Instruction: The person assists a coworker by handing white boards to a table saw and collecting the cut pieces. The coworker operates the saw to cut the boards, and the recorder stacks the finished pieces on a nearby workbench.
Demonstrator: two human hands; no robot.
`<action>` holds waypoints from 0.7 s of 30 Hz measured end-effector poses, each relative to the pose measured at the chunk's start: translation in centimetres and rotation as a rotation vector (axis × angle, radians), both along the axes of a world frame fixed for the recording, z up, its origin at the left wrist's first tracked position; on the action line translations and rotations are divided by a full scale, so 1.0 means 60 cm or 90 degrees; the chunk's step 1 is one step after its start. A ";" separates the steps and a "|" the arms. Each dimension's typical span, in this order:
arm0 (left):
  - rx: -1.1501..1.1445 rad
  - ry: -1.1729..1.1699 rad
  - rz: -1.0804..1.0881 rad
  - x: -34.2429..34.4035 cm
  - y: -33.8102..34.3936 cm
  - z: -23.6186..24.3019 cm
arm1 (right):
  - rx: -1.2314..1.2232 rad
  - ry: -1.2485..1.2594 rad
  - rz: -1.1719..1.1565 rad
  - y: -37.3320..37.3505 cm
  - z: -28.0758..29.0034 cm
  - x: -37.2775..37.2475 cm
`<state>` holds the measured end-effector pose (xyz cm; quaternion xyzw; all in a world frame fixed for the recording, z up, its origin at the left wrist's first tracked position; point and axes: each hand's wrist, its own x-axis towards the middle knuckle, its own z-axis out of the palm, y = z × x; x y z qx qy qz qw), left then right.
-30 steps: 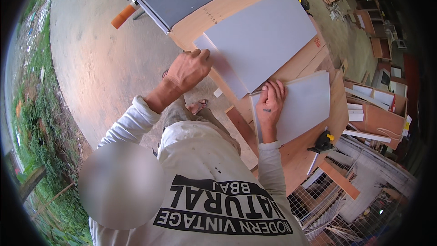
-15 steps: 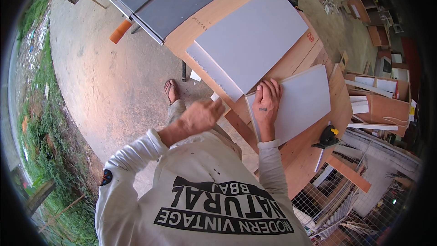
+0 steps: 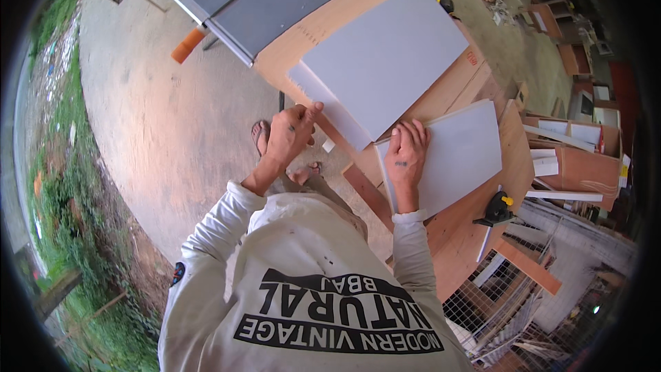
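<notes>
My right hand [image 3: 407,158] lies on the smaller white panel [image 3: 461,158], near its far left corner, fingers extended over the surface. My left hand [image 3: 292,131] hovers beside the workbench's left edge, fingers curled in and thumb pointing toward a narrow white strip [image 3: 334,111]. Whether anything is pinched in those curled fingers is hidden. A larger white panel [image 3: 389,58] lies farther off on the wooden bench top [image 3: 482,79], with the strip along its left side. The two panels almost meet at a corner near my right hand.
Beyond the bench stands a grey table saw [image 3: 275,0] with a yellow insert and an orange handle [image 3: 187,45]. A black clamp-like tool [image 3: 494,208] sits at the bench's right edge. Wire mesh [image 3: 482,296] and offcuts lie lower right; cabinet parts [image 3: 582,169] are stacked at right.
My left hand has moved away from my body, up and leftward, to the outer edge of the bench beside the strip. My right hand stays on the smaller panel.
</notes>
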<state>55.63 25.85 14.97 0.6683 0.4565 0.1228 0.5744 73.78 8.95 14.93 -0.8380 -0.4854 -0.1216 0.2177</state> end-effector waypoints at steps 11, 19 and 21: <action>0.435 -0.115 -0.275 0.026 -0.085 0.000 | 0.146 0.059 -0.317 -0.122 0.016 -0.017; 0.597 -0.053 -0.514 0.166 -0.135 0.073 | 0.205 0.316 -0.556 -0.223 -0.011 -0.077; 0.522 0.094 -0.653 0.192 -0.134 0.104 | 0.222 0.306 -0.532 -0.215 0.008 -0.091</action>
